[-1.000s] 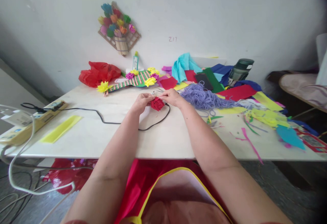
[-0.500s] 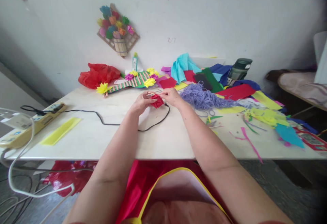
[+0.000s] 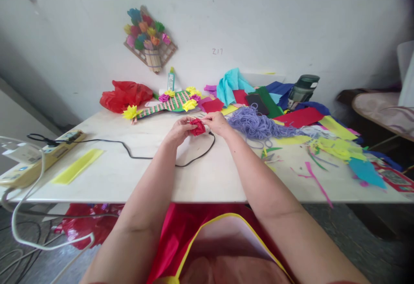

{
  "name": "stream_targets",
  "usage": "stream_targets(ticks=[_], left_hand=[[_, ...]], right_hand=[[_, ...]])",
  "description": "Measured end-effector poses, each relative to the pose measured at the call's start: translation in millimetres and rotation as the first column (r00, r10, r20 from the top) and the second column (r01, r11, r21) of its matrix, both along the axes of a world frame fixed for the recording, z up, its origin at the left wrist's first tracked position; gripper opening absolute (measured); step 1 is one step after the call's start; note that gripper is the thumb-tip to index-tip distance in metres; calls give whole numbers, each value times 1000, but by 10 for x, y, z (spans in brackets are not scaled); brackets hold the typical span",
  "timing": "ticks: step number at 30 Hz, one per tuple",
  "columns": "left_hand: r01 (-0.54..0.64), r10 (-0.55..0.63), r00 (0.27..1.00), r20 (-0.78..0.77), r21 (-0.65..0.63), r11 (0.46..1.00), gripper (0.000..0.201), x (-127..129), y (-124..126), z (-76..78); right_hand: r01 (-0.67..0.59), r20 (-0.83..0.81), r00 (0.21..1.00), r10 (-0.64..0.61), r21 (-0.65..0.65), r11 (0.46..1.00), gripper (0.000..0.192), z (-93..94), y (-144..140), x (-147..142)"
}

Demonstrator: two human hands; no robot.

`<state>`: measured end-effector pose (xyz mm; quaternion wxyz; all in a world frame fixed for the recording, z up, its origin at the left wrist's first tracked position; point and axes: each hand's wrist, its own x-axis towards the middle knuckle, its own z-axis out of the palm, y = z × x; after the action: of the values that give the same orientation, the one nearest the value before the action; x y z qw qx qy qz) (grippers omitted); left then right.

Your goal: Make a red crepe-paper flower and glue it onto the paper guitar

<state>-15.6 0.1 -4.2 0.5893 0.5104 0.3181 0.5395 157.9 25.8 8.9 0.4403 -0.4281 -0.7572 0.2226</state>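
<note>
Both hands meet over the middle of the white counter (image 3: pixel 207 180), a little beyond a loop of black cable (image 3: pixel 181 162). The left hand (image 3: pixel 180 129) and the right hand (image 3: pixel 217 123) each pinch 1 side of a small red paper flower (image 3: pixel 197 127), fingers closed on its crumpled folds, so the flower sits between the 2 grips just above the counter top. Whether it touches the surface cannot be told.

Just right of the right hand lies a heap of purple yarn (image 3: pixel 255 124). Behind the hands, a green and pink woven paper piece (image 3: pixel 168 102) lies flat, trimmed with yellow paper flowers (image 3: pixel 130 112) and small pink ones. A red plastic bag (image 3: pixel 124 94) sits at the far left of the counter by the wall, and a glue bottle (image 3: pixel 171 79) stands upright behind the woven piece. Coloured paper sheets (image 3: pixel 300 116) in red, blue, green, cyan and yellow pile up at the right, with a dark green flask (image 3: pixel 302 87) among them and loose scraps scattered toward the near right edge.

At the left edge rests a yellow power strip (image 3: pixel 39 154), into which the black cable runs, and a yellow paper strip (image 3: pixel 77 165) lies near it. On the wall hangs a lattice plaque with paper flowers (image 3: pixel 149 38).
</note>
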Motion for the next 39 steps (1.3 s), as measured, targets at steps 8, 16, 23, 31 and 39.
stream_targets(ticks=[8,16,23,31,39], left_hand=[[10,-10,1000,-6,20,1000,29,-24,-6,6],[11,-10,999,-41,33,999,30,-72,12,16],[4,-4,1000,-13,14,1000,30,-71,14,15],[17,-17,999,34,-1,1000,30,-71,31,2],[4,-4,1000,0,43,999,31,-77,45,-11]], right_hand=[[-1,-16,1000,1,-10,1000,15,13,-10,-41],[-5,27,1000,4,54,999,16,-5,6,-60],[32,133,990,-55,164,986,19,5,-27,-78],[86,188,973,-132,235,968,23,26,-112,-102],[77,55,995,-83,114,991,16,-8,-49,-103]])
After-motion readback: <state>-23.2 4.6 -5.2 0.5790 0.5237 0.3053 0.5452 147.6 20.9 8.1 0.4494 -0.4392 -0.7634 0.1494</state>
